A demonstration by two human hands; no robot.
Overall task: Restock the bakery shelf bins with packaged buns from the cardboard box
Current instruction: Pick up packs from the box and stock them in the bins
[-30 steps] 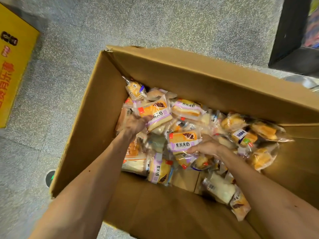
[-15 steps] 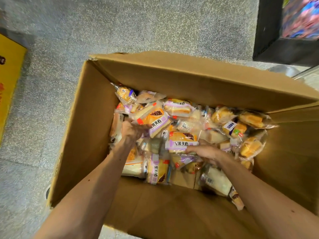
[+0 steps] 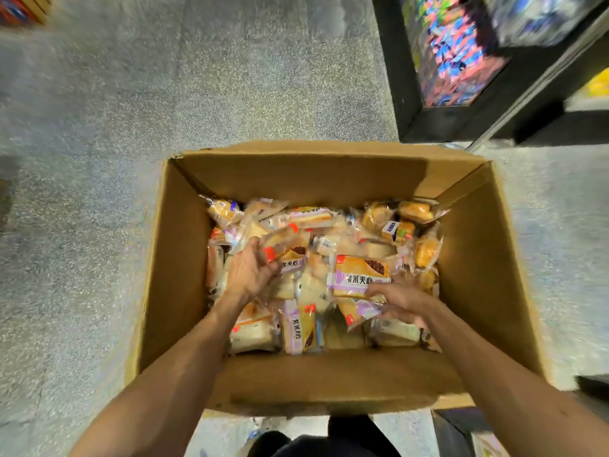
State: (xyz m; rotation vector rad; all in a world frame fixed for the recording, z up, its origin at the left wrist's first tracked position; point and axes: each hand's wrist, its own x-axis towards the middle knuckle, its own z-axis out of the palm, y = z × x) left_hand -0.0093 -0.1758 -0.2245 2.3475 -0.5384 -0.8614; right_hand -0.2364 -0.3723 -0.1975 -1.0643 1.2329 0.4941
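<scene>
- The left hand [image 3: 247, 272], left of centre in the frame, has its fingers curled round a tilted pack [image 3: 287, 250], an orange-and-purple wrapped bun raised a little above the heap. It grips the pack's left end, probably so the pack comes free without dragging its neighbours.
- The right hand [image 3: 400, 303], right of centre, pinches the lower right edge of a labelled pack [image 3: 361, 275] that lies flat with its print side up. I cannot tell whether its lower fingers also catch the purple-trimmed pack beneath.
- The two hands are apart, each clamped on its own pack, which looks like gathering two at once to save trips.
- The packaged buns [image 3: 379, 225] lie in a loose heap across the bottom of the cardboard box [image 3: 329, 374]. The walls rise well above the heap, and a bare patch of the bottom shows on the near side, so the box seems only partly full.
- The box stands open on the speckled grey floor [image 3: 131, 127], just beyond the person's feet at the lower edge, where both arms can reach straight down into it.
- A dark shelf unit [image 3: 412, 94] stands at the upper right, its coloured goods blurred. The bins to be filled cannot be made out, and no bun is seen outside the box.
</scene>
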